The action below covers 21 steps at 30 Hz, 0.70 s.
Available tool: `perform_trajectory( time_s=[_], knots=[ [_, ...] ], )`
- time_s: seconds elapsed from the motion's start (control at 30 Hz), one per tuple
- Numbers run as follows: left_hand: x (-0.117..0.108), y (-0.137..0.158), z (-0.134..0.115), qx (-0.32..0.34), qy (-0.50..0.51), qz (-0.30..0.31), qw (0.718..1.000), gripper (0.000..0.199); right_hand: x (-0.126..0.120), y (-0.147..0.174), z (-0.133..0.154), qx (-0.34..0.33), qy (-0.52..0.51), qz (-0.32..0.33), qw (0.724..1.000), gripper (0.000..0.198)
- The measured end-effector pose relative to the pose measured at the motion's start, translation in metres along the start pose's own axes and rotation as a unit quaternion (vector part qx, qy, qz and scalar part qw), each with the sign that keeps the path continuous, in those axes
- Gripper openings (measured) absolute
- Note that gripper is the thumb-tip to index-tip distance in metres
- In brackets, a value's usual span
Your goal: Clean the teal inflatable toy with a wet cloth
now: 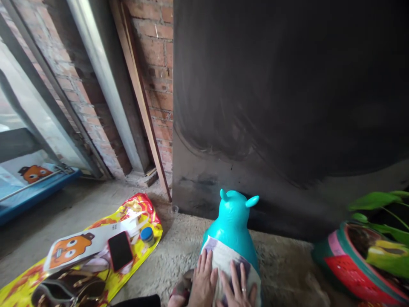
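Note:
A shiny turquoise toy animal [234,213] with two small ears stands on the floor, seen from behind. Over its back lies a white sheet of cloth or paper [222,249] with dark purple patches. My left hand [203,277] rests flat on the sheet's left side, its fingers stretched out. On the right side, my right hand [237,285] presses the sheet with fingers spread and a ring on one of them. Neither hand grips anything. The toy's lower part is hidden by the sheet, my hands and the picture edge.
A yellow plastic sheet [121,285] at left bears a phone [119,251], a blue-lidded jar [147,236], a white paper bag [99,239] and an open handbag [70,290]. A dark board [271,106] stands behind the toy. A painted plant pot [358,273] is at right.

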<state>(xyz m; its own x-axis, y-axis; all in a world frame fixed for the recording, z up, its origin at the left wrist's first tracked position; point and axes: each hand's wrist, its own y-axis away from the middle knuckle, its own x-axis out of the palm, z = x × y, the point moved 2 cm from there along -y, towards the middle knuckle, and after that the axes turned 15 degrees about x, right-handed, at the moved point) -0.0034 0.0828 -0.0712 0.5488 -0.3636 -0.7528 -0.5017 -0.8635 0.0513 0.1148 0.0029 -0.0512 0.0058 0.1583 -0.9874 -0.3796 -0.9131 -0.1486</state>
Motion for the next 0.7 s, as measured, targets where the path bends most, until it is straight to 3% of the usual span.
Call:
perform_trajectory(
  time_s=[0.17,0.3,0.4,0.53,0.7],
  knots=[
    [-0.01,-0.046,0.008,-0.031,0.081,-0.023,0.996,0.063,0.013,-0.039,0.012,-0.013,-0.04,0.008,0.999,0.062],
    [-0.015,-0.084,0.014,-0.033,0.09,-0.028,0.995,0.062,0.023,-0.07,0.016,-0.03,-0.059,0.027,0.997,0.066],
    [-0.017,-0.097,0.015,-0.038,0.096,-0.03,0.994,0.062,0.022,-0.084,0.018,-0.027,-0.069,0.037,0.997,0.067],
    [-0.019,-0.089,0.01,-0.05,0.104,-0.037,0.993,0.061,0.007,-0.085,0.023,-0.026,-0.084,0.041,0.995,0.062],
    [-0.011,-0.045,0.01,-0.067,0.111,-0.025,0.991,0.067,-0.011,-0.053,0.025,0.01,-0.073,-0.003,0.997,0.048]
  ],
)
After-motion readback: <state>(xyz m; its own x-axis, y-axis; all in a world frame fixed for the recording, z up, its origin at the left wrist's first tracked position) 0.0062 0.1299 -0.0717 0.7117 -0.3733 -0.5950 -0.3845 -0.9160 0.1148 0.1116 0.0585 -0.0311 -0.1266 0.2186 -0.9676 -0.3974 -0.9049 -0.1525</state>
